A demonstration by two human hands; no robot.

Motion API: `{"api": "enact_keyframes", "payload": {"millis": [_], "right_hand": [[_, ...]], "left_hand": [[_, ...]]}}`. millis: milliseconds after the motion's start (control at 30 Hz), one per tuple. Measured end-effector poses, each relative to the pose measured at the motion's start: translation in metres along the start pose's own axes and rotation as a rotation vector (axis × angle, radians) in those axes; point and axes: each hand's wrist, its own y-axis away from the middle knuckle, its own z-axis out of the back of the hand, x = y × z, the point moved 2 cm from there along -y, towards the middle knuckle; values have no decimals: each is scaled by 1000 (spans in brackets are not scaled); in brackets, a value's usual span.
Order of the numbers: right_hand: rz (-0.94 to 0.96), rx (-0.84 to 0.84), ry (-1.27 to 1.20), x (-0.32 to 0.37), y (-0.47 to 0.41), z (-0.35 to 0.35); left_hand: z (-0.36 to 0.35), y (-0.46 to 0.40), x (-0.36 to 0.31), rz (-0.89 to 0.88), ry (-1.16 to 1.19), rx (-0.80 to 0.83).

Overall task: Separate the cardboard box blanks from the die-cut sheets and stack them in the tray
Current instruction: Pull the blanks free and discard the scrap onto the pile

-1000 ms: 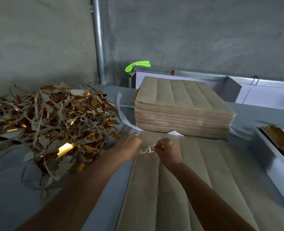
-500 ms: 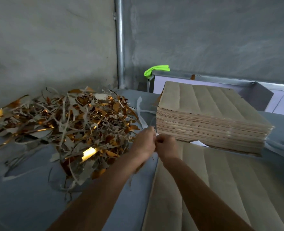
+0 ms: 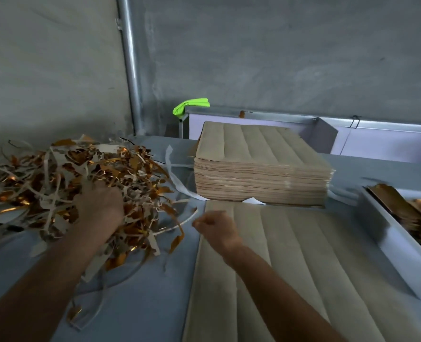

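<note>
A thick stack of brown die-cut sheets (image 3: 261, 169) stands at the middle of the grey table. In front of it lies a flat die-cut sheet (image 3: 303, 267), brown side up, with long creases. My right hand (image 3: 214, 228) hovers at that sheet's near-left corner, fingers curled into a fist with nothing visible in it. My left hand (image 3: 98, 208) reaches into the scrap pile (image 3: 56, 183) of white and gold trimmings; its fingers are buried in the scraps. At the right edge a white tray (image 3: 401, 262) holds gold-faced box blanks (image 3: 416, 213).
A metal pipe (image 3: 130, 70) runs up the grey wall behind the scraps. A low metal-framed panel (image 3: 266, 117) with a bright green item (image 3: 192, 104) on its corner stands behind the stack. Loose white strips (image 3: 177, 178) lie between pile and stack.
Both hands were together pinching a scrap strip at the sheet's far-left corner. My left hand has swung left into the scrap pile; my right hand stayed by the sheet's edge. The tray has come into view.
</note>
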Motion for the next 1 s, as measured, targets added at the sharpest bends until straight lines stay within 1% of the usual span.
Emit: {"api": "enact_keyframes", "payload": {"millis": [100,200,300,400,500,567,633,700,800,867,1000], "right_hand": [[-76,-188,-7,-40,30,39],[-114,-331,30,-65,55,75],[-98,-440,137,-78,76,107],[-140,-481,237,-94,94,129],[-200,-536,382,-114,113,151],[-264,-546,520,-127,126,168],[-364,-513,649,-142,139,183],[-512,-469,736,-156,151,195],[-689,-381,788,-170,163,202],[-708,-360,777,-174,166,202],[-638,-389,783,-170,167,206]], "left_hand": [[11,23,-30,-159,-32,-129],[20,63,-69,-336,19,-152],[17,118,-109,-552,88,-79],[-1,177,-140,-774,266,-24],[-27,229,-168,-912,397,124],[-47,252,-182,-947,350,237],[-67,263,-189,-954,226,304],[-82,268,-192,-948,140,315],[-90,270,-192,-934,118,261],[-91,272,-191,-939,114,248],[-90,272,-191,-931,134,203]]}}
